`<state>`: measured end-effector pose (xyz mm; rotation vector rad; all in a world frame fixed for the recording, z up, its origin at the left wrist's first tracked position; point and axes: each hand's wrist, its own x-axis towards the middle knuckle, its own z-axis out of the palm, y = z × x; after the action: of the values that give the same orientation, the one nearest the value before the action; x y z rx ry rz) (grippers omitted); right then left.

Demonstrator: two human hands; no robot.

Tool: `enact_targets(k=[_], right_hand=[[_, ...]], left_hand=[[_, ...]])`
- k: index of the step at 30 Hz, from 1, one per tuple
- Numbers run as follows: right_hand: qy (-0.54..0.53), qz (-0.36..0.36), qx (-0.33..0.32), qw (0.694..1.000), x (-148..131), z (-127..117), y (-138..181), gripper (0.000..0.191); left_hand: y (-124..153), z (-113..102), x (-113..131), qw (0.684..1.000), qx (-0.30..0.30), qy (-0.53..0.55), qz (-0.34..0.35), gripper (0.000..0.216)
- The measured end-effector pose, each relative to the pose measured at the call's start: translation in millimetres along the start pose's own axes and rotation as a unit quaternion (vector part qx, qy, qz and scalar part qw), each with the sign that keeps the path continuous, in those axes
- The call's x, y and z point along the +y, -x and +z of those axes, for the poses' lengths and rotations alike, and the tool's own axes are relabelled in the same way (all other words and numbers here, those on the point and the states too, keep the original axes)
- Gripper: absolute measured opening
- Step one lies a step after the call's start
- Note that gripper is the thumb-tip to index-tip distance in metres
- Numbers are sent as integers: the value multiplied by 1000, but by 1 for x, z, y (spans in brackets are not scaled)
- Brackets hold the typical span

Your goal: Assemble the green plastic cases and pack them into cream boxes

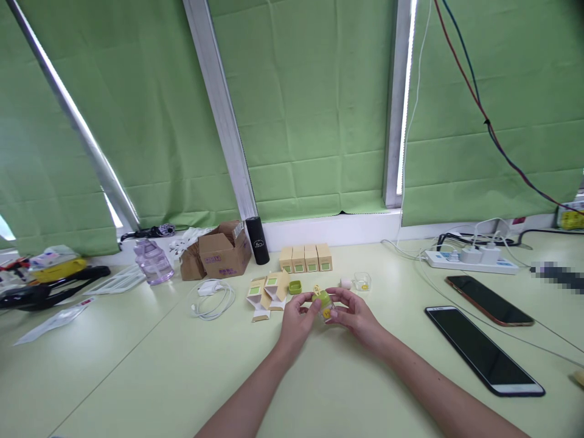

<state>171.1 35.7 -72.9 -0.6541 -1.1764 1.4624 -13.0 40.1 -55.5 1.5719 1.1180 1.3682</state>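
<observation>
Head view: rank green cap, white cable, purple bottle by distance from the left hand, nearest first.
1. Green cap, just beyond the left hand, which holds the small jar.
2. White cable, coiled to the left.
3. Purple bottle, far left, at the back.

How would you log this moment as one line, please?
left hand: holds small green container | right hand: holds it too | nearby: green lid, row of four cartons
</observation>
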Motion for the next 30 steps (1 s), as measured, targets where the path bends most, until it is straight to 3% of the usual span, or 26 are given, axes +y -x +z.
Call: enact_targets(k=[10, 18, 24, 30], right_hand=[[17, -8, -5, 1000, -4, 3, 2, 58], [8, -17, -8, 1000, -4, 2, 1, 61], [-12, -27, -7, 1000, -6, 3, 3, 61], [-37, -23, -20, 999, -11, 8, 5, 53]], left_hand=[[0, 0, -2, 1000, 5, -13, 3, 53], [0, 1, 0, 1000, -15, -12, 0, 57], [5, 0, 9, 999, -41, 9, 2, 48], [9, 1, 12, 997, -61, -14, 46, 43]])
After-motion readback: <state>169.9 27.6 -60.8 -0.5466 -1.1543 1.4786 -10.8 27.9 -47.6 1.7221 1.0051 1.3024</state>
